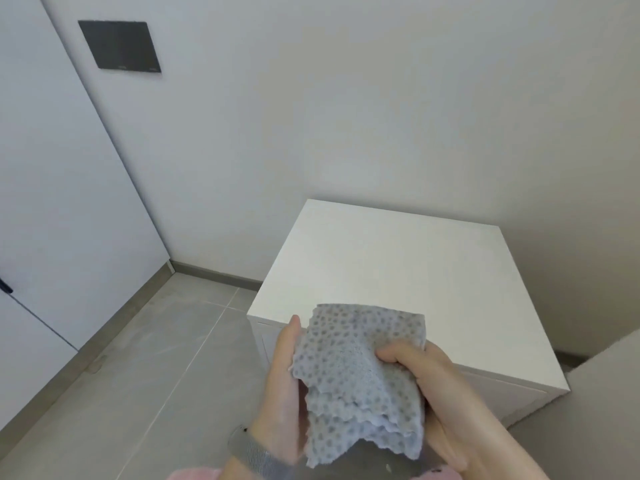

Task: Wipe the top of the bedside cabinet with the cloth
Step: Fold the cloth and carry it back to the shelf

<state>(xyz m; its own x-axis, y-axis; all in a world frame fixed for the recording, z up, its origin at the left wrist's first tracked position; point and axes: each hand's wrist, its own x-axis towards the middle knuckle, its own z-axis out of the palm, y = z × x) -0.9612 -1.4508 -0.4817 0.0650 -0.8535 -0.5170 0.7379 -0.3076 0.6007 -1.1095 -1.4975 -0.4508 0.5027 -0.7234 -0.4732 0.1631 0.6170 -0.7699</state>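
Cloth held in both my hands, just in front of the bedside cabinet (398,271).

My left hand (284,386) and right hand (433,386) are closed on the folded grey dimpled cloth (360,375), off the cabinet's bare white top. Behind the cabinet stands a pale wall (346,116); left of it, grey floor tiles (145,358) and a dark wall plate (119,45).
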